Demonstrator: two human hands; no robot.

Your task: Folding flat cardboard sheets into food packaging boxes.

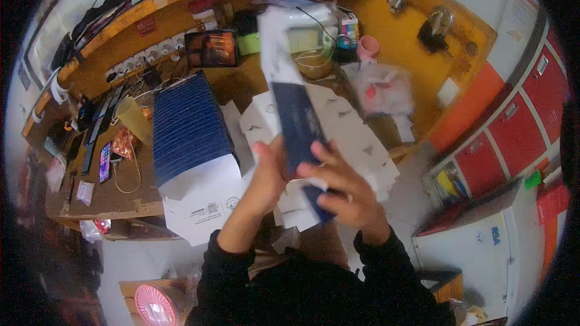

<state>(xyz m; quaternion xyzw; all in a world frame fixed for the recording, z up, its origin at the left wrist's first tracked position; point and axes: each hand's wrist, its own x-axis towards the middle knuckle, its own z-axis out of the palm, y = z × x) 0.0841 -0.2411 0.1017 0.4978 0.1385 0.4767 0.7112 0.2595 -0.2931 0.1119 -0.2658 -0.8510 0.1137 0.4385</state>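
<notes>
A partly folded cardboard box blank (299,117), dark blue with a white end, stands up blurred between my hands. My left hand (272,167) grips its left edge, thumb up. My right hand (344,185) lies against its right side with fingers spread, so its hold is unclear. Under and behind it, flat white die-cut cardboard blanks (353,131) lie in a fanned pile. To the left, a long row of dark blue folded boxes (190,122) stands packed together. A printed white blank (195,217) lies at the row's near end, over the table edge.
On the wooden table's (104,201) left lie a lit phone (105,162), a bag of snacks (124,142) and a yellow cup (133,117). A tablet (211,49), a pink cup (368,47) and a plastic bag (385,86) are farther back. Red lockers (512,136) stand right.
</notes>
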